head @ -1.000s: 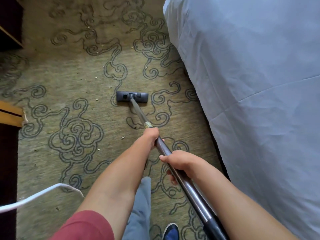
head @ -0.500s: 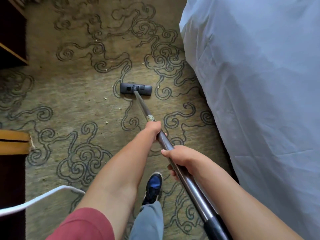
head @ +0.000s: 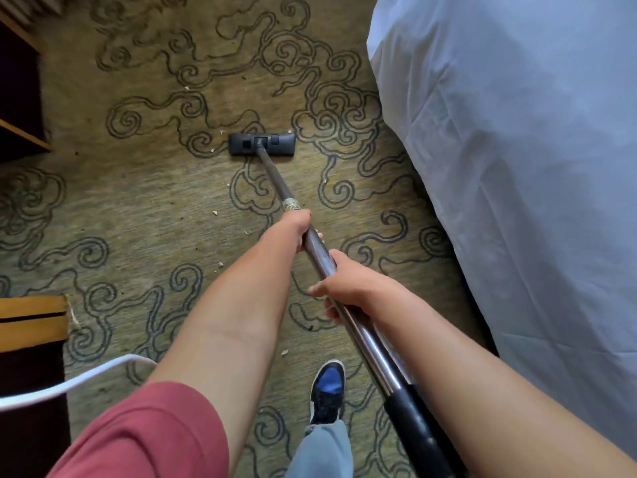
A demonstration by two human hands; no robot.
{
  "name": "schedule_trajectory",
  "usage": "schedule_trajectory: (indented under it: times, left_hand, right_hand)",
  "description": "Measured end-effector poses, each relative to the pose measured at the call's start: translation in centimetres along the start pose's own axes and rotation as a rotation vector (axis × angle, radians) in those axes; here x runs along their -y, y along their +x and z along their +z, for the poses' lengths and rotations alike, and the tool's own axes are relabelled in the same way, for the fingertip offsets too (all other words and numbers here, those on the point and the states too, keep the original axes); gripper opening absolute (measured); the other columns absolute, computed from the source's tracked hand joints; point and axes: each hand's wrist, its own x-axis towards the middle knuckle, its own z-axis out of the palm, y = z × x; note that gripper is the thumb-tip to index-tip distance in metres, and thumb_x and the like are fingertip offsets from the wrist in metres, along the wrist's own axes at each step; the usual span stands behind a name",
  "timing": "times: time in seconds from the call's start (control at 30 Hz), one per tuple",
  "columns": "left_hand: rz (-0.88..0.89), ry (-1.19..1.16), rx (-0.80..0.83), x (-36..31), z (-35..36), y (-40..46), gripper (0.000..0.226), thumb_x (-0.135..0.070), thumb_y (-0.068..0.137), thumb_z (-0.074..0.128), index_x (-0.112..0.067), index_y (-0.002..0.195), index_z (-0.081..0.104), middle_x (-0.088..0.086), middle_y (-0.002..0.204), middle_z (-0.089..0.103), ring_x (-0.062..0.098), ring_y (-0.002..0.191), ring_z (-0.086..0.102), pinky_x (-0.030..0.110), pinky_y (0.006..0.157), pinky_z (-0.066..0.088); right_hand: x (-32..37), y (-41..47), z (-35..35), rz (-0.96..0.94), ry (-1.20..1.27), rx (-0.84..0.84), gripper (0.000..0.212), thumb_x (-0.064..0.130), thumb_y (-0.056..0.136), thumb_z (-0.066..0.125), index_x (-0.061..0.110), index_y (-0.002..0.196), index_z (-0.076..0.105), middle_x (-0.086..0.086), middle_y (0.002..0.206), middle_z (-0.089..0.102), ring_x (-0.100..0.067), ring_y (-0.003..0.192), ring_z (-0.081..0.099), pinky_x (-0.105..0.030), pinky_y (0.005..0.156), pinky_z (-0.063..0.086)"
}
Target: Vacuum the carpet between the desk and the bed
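An olive carpet (head: 138, 208) with dark swirl lines fills the floor between the wooden desk (head: 24, 132) on the left and the bed (head: 517, 167) under a pale blue sheet on the right. A black vacuum floor head (head: 262, 145) lies flat on the carpet ahead of me. Its metal wand (head: 362, 339) slants back to the lower right. My left hand (head: 293, 229) grips the wand further down, just below a pale band. My right hand (head: 348, 288) grips it higher up. Small pale crumbs (head: 215, 212) dot the carpet near the head.
A white cord (head: 69, 381) curves across the lower left over a dark area. A yellow-brown wooden edge (head: 31, 319) juts in at the left. My foot in a blue and black shoe (head: 327, 391) stands on the carpet beneath the wand.
The vacuum head has slid forward over the carpet, away from me. I have stepped forward with it, and my shoe has come into view. Both hands keep their grip on the wand.
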Motion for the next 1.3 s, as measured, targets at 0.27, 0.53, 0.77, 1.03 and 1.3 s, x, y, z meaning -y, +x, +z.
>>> schedule_trajectory:
  times: [0.27,0.53,0.77,1.03,1.3]
  left_hand:
    - [-0.08,-0.231,-0.089,4.3,2.6,-0.2,0.05,-0.043,0.095,0.063,-0.002,0.124,0.062,0.011,0.078,0.067,0.024,0.062,0.065,0.034,0.053,0.051]
    - [-0.128,-0.161,-0.062,10.2,9.5,-7.2,0.018,-0.017,0.094,0.063,-0.013,0.11,0.056,0.004,0.07,0.056,0.016,0.053,0.053,0.019,0.034,0.043]
    - [-0.099,-0.283,-0.031,20.8,17.1,-16.5,0.009,-0.001,0.092,0.048,-0.009,0.094,0.048,0.008,0.057,0.043,0.019,0.04,0.042,0.02,0.037,0.04]
    - [-0.057,-0.233,-0.06,31.0,23.3,-24.3,0.01,0.001,0.088,0.048,-0.004,0.096,0.048,0.01,0.056,0.046,0.019,0.043,0.043,0.022,0.04,0.04]
    - [0.007,-0.143,-0.027,33.1,25.1,-22.3,0.013,-0.002,0.095,0.042,-0.008,0.084,0.045,0.008,0.061,0.042,0.019,0.047,0.042,0.018,0.034,0.038]
  right_hand:
    - [-6.2,-6.2,-0.9,-0.16,-0.537,-0.165,0.097,0.018,0.082,0.066,0.043,0.16,0.014,-0.013,0.125,0.066,-0.034,0.105,0.068,-0.037,0.09,0.056]
    - [-13.2,-15.8,-3.8,-0.171,-0.636,-0.223,0.077,0.017,0.084,0.062,0.034,0.151,0.027,-0.011,0.117,0.066,-0.035,0.1,0.064,-0.036,0.074,0.047]
    - [-23.8,-25.6,-4.6,-0.141,-0.709,-0.283,0.058,0.018,0.083,0.064,0.032,0.134,0.039,-0.004,0.101,0.061,-0.031,0.082,0.055,-0.033,0.063,0.042]
    - [-35.6,-32.4,-3.9,-0.046,-0.664,-0.267,0.069,0.03,0.087,0.06,0.036,0.148,0.028,-0.008,0.116,0.066,-0.034,0.101,0.066,-0.035,0.073,0.048]
    - [-38.8,-30.6,-3.8,-0.016,-0.493,-0.206,0.081,0.025,0.089,0.056,0.044,0.157,0.016,-0.008,0.123,0.066,-0.032,0.095,0.07,-0.038,0.081,0.059]
